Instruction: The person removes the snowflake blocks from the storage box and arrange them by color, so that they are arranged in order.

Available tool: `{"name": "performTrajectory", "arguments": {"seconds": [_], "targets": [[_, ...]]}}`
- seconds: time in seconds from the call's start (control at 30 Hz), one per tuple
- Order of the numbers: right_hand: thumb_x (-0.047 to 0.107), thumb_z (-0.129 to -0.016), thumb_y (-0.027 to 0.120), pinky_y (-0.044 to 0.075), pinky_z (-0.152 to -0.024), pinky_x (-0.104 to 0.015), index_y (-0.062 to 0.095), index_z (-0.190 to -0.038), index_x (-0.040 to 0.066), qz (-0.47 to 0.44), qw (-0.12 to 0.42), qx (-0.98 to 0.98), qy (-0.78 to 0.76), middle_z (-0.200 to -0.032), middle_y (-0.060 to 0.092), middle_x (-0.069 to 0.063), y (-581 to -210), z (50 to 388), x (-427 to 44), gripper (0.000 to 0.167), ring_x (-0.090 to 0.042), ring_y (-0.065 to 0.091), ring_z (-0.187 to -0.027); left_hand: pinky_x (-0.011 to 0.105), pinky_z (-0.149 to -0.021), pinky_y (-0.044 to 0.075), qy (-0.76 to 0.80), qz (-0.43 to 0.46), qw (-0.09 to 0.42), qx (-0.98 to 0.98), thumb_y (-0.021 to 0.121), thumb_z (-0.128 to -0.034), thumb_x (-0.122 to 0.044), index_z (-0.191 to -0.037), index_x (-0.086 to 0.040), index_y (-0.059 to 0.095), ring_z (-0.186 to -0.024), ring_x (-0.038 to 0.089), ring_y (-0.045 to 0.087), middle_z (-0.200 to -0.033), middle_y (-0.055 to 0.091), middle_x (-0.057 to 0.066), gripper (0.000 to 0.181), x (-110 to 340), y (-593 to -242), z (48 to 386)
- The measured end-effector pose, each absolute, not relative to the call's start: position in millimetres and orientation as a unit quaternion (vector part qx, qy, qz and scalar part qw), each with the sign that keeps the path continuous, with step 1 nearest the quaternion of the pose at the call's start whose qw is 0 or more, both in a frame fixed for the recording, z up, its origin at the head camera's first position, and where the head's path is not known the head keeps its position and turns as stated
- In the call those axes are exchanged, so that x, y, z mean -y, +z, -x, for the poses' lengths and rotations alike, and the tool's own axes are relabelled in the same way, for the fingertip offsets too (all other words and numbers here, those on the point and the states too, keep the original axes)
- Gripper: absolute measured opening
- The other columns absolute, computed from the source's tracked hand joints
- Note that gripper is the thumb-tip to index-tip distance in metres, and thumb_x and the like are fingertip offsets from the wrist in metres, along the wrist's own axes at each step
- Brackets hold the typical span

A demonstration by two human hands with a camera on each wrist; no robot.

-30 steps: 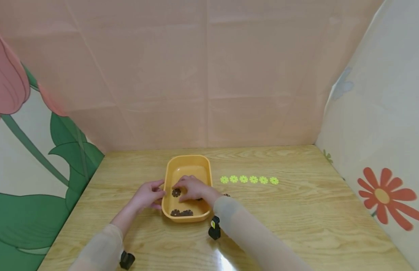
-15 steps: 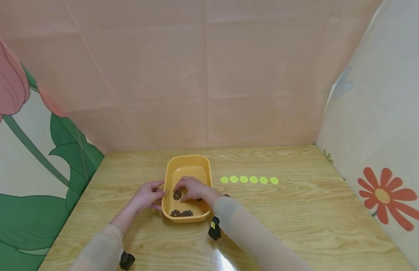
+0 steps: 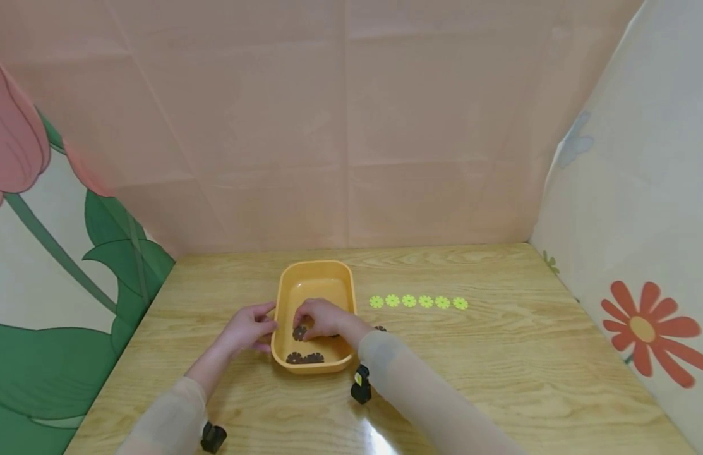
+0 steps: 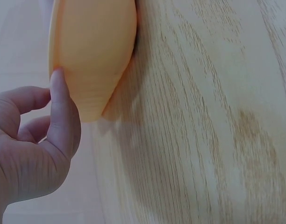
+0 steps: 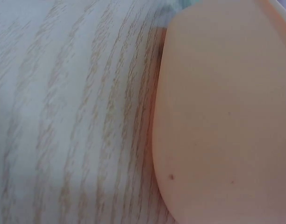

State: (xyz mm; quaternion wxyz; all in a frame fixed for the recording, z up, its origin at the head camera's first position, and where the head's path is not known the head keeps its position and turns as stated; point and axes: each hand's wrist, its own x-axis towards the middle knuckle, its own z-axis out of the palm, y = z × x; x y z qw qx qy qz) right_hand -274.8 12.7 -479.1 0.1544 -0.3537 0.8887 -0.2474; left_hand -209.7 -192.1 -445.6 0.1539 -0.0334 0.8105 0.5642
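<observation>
On the near part of the bench [image 3: 487, 354], a black wrist unit [image 3: 213, 436] shows by the left forearm, with another by the right. Beyond them stands the yellow tray [image 3: 312, 368], its long axis running away from the person, with dark brown flower pieces [image 3: 314, 358] against its near wall. Farther in, one brown piece [image 3: 299, 333] is at the right hand's [image 3: 323, 318] fingertips, on that hand's left and near side; thumb and bent finger appear to pinch it, though I cannot tell whether it is off the tray floor. It is round, without a long axis. The left hand [image 3: 249, 327] is farther off, outside the tray, fingers bent and holding the left rim. Slightly farther out, to the tray's right, yellow-green flower pieces [image 3: 425, 301] form a left-to-right row, nearer the right hand. A pinkish backdrop [image 3: 351, 158] rises behind the bench.
</observation>
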Motion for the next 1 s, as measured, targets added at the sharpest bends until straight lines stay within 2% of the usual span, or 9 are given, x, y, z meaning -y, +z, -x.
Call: {"name": "performTrajectory", "arguments": {"seconds": [0.33,0.57,0.73,0.8,1.0], "targets": [[0.011,-0.082,0.081,0.048,-0.076,-0.019,0.066,-0.101,0.018,0.360,0.153,-0.881,-0.265,-0.088,0.062,0.008,-476.6,271.4,-13.3,0.025,-0.007,0.054,-0.082,0.041,-0.064,0.065,0.569,0.036,0.150,-0.808,0.062,-0.0932,0.001,-0.148,0.000,0.042,-0.075,0.023,0.063,-0.100,0.055,0.016,0.058,191.5,-445.7,210.2],[0.014,-0.086,0.078,0.050,-0.072,-0.019,0.066,-0.105,0.021,0.353,0.150,-0.883,-0.270,-0.083,0.062,0.010,-475.4,270.2,-14.3,0.023,-0.007,0.056,-0.078,0.039,-0.062,0.065,0.570,0.035,0.151,-0.807,0.061,-0.0932,0.001,-0.148,0.001,0.042,-0.074,0.022,0.063,-0.100,0.056,0.016,0.058,191.4,-445.7,210.9],[0.014,-0.088,0.077,0.051,-0.061,-0.018,0.066,-0.108,0.021,0.341,0.140,-0.880,-0.300,-0.080,0.061,0.012,-471.3,267.6,-16.2,0.023,-0.006,0.056,-0.071,0.039,-0.061,0.065,0.570,0.033,0.150,-0.807,0.062,-0.0929,0.001,-0.148,0.000,0.041,-0.074,0.022,0.063,-0.098,0.056,0.016,0.059,191.9,-446.2,211.6],[0.014,-0.088,0.077,0.052,-0.062,-0.017,0.066,-0.108,0.020,0.345,0.128,-0.874,-0.317,-0.080,0.062,0.012,-467.0,265.2,-17.6,0.023,-0.005,0.057,-0.071,0.039,-0.061,0.065,0.569,0.033,0.149,-0.808,0.062,-0.0930,0.001,-0.148,0.000,0.042,-0.073,0.022,0.063,-0.098,0.056,0.016,0.059,191.9,-446.2,211.4],[0.014,-0.088,0.076,0.055,-0.074,-0.019,0.068,-0.107,0.019,0.361,0.095,-0.846,-0.380,-0.085,0.063,0.012,-446.8,253.6,-36.2,0.021,-0.005,0.059,-0.081,0.040,-0.062,0.065,0.565,0.037,0.147,-0.811,0.061,-0.0934,0.001,-0.148,0.001,0.042,-0.074,0.023,0.062,-0.097,0.055,0.016,0.058,190.9,-445.1,210.2]]}}
